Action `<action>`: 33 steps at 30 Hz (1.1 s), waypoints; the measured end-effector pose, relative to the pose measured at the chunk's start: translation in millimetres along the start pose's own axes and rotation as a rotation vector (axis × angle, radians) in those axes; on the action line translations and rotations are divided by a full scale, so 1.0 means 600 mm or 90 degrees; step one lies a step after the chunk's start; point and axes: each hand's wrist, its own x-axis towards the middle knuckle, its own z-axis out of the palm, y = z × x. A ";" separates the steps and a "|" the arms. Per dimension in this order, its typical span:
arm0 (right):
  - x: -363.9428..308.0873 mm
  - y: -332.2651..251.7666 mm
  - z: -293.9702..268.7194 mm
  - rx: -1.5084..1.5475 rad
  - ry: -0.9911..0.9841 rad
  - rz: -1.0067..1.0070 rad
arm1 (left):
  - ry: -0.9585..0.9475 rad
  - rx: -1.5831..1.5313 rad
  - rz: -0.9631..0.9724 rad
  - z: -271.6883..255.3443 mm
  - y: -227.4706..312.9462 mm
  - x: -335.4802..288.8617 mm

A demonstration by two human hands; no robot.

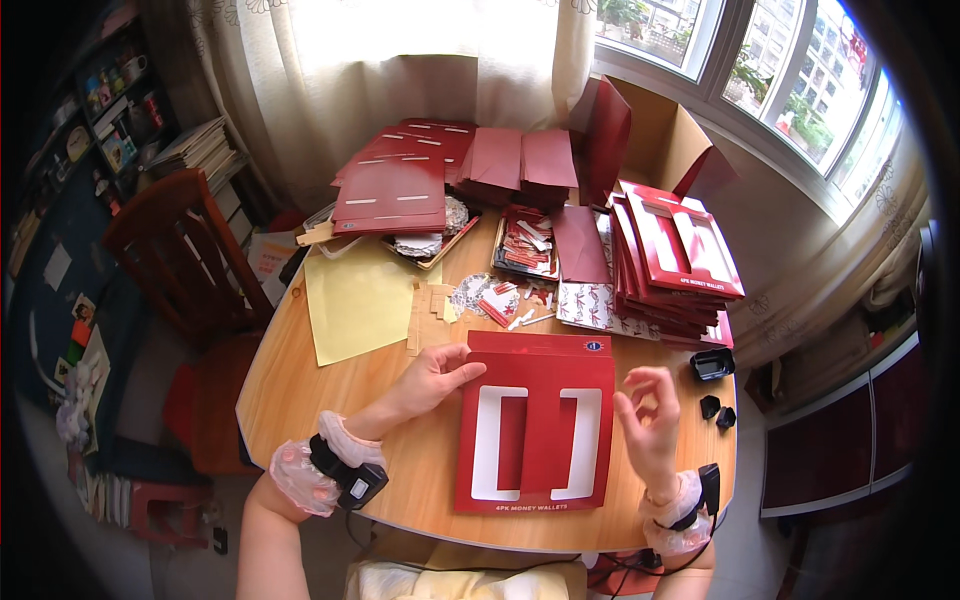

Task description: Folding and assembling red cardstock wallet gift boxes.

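A flat red cardboard wallet sleeve [537,430] with two white bracket-shaped parts around its cut-outs lies on the table in front of me. My left hand [432,385] grips its upper left edge, thumb on the front face and fingers bent at the side. To the right of the sleeve, my right hand [652,412] is raised with loosely curled fingers, thumb apart, and I see nothing in it. The sleeve's top flap [540,345] carries a small blue round mark.
Finished-looking red sleeves [690,245] are stacked at the right; flat red card sheets [395,185] and dark red envelopes [515,160] lie at the back. A tray of red and white scraps [527,243], yellow paper [358,300] and small black cases [712,364] are also on the table.
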 end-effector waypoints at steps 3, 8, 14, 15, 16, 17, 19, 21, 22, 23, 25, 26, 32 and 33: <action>0.014 0.036 -0.008 -0.014 -0.032 -0.006 | -0.009 -0.005 0.031 0.003 0.003 0.001; 0.013 0.038 0.001 0.326 -0.139 0.166 | -0.006 -0.051 0.018 0.010 0.017 -0.003; 0.006 0.035 0.010 0.416 -0.119 0.151 | -0.007 -0.068 -0.047 0.012 0.030 -0.008; 0.006 0.037 0.011 0.415 -0.120 0.152 | -0.007 -0.068 -0.048 0.010 0.028 -0.008; 0.005 0.038 0.011 0.411 -0.110 0.152 | -0.021 -0.071 -0.049 0.006 0.025 -0.008; 0.004 0.040 0.012 0.407 -0.101 0.152 | -0.036 -0.075 -0.051 0.005 0.023 -0.008; 0.001 0.046 0.012 0.392 -0.093 0.135 | -0.043 -0.067 -0.054 0.006 0.025 -0.010; 0.000 0.049 0.015 0.375 -0.088 0.124 | -0.049 -0.062 -0.062 0.007 0.024 -0.010; 0.000 0.047 0.019 0.376 -0.085 0.111 | -0.053 -0.072 -0.057 0.008 0.026 -0.009; -0.002 0.045 0.019 0.378 -0.082 0.098 | -0.058 -0.081 -0.051 0.009 0.027 -0.008; -0.006 0.053 0.021 0.358 -0.089 0.074 | -0.061 -0.085 -0.047 0.006 0.024 -0.008; -0.008 0.056 0.021 0.338 -0.095 0.050 | -0.065 -0.089 -0.044 0.004 0.024 -0.008; -0.012 0.042 0.032 0.292 -0.122 0.089 | -0.030 -0.084 -0.053 0.012 0.038 -0.010; -0.012 0.042 0.034 0.294 -0.125 0.088 | -0.027 -0.083 -0.053 0.009 0.035 -0.010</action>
